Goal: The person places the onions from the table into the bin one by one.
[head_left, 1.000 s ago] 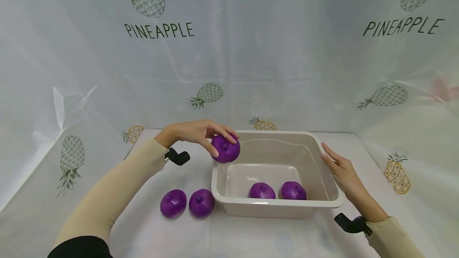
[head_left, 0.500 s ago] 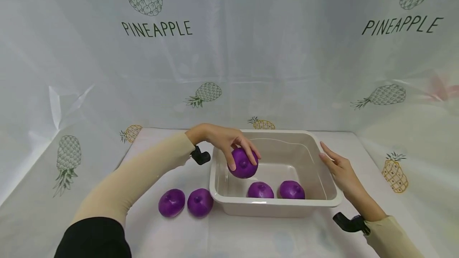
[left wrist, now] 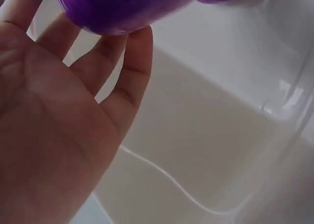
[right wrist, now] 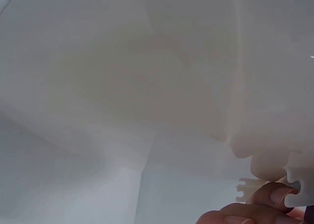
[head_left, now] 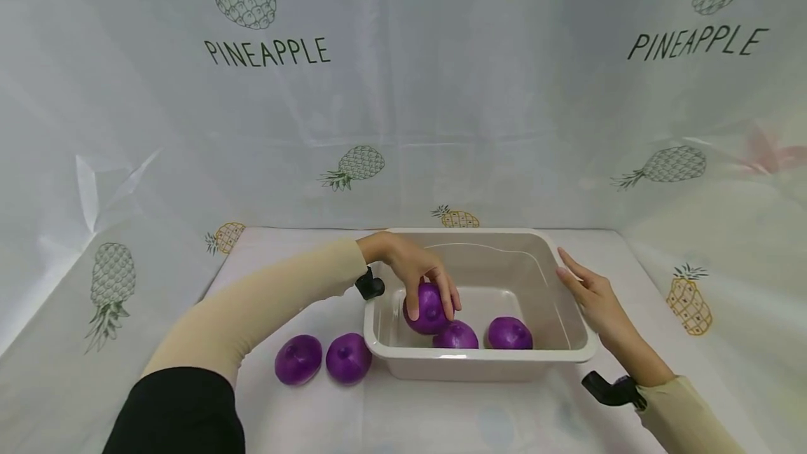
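My left hand point(head_left: 421, 273) is inside the beige plastic bin point(head_left: 473, 354), gripping a smooth purple onion-shaped ball point(head_left: 429, 310) with a small nub. In the left wrist view the fingertips curve against that ball point(left wrist: 117, 10), whose upper part runs out of frame. Just below it, a second purple ball point(head_left: 456, 335) lies by the bin's near wall and overlaps it in the head view. A third ball point(head_left: 509, 333) sits to the right. My right hand point(head_left: 595, 303) holds the bin's right rim, thumb at the edge; the right wrist view shows curled fingers point(right wrist: 267, 199) beside the wall.
Two more purple balls, one farther left point(head_left: 298, 360) and one nearer the bin point(head_left: 349, 358), rest on the white table point(head_left: 302, 419) left of the bin. A pineapple-printed sheet point(head_left: 403, 90) hangs behind and around the table.
My left hand has carried its purple ball from above the bin's left rim rightward and down into the bin, close to the second ball. The right hand stays at the rim.
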A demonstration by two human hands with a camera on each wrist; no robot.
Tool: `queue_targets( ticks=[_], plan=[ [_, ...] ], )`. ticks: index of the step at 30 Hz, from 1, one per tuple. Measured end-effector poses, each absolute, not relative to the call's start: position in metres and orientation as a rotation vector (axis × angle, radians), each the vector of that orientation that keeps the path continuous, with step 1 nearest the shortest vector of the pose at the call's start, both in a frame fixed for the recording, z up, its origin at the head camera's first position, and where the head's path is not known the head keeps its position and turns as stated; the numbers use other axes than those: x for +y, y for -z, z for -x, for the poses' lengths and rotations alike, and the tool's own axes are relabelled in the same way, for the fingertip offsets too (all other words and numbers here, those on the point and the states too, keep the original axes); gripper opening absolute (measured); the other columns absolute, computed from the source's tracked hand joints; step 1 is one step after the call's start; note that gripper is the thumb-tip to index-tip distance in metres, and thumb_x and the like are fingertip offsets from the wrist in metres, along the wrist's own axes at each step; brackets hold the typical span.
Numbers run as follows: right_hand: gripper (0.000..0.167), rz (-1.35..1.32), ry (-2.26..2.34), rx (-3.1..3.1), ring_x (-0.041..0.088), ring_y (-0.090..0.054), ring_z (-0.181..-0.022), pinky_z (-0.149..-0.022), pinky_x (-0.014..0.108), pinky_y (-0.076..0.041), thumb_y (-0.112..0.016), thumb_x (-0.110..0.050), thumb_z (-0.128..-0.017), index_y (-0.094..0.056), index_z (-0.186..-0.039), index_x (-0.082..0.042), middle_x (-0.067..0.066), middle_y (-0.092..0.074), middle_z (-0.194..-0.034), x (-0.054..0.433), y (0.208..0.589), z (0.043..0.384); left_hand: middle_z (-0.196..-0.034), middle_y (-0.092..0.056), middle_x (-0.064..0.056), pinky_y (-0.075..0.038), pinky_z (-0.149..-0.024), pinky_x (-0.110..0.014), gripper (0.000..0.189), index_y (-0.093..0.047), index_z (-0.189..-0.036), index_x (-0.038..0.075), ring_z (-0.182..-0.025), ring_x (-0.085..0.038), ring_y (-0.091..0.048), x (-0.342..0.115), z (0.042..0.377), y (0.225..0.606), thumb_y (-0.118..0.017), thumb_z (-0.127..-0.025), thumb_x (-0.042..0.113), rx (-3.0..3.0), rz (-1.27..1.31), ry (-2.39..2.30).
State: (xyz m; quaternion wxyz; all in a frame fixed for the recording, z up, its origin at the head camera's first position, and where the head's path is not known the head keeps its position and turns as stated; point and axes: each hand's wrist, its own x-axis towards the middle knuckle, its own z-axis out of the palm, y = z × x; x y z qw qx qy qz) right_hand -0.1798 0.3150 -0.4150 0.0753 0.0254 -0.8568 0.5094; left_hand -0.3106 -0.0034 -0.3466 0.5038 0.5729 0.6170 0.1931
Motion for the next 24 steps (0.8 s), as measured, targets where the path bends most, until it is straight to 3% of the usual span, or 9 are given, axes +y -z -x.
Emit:
queue_targets(
  ticks=[8,24],
  plan=[
    [0.056,-0.100,-1.550,-2.547,-0.006,-0.060,-0.091,-0.071,0.020,-0.054,-0.046,-0.026,-0.108,-0.027,-0.154,-0.001,0.033,-0.044,-0.140,0.318,0.417,0.180,-0.146,-0.049,-0.019,-0.042,-0.104,-0.022,0.053,-0.063,-0.128,-0.005,-0.128,-0.004,-0.049,0.020,0.302,0.359,-0.079,-0.077,-0.012,1.449,-1.274,-0.284],
    [0.055,-0.062,-1.562,-2.570,0.005,-0.064,-0.094,-0.070,0.023,-0.056,-0.046,-0.026,-0.108,-0.026,-0.155,-0.005,0.032,-0.046,-0.139,0.318,0.416,0.180,-0.138,-0.060,-0.003,-0.045,-0.096,-0.017,0.057,-0.063,-0.126,-0.004,-0.111,0.000,-0.058,0.030,0.290,0.398,-0.074,-0.074,-0.024,1.459,-0.913,-0.138]
  ],
)
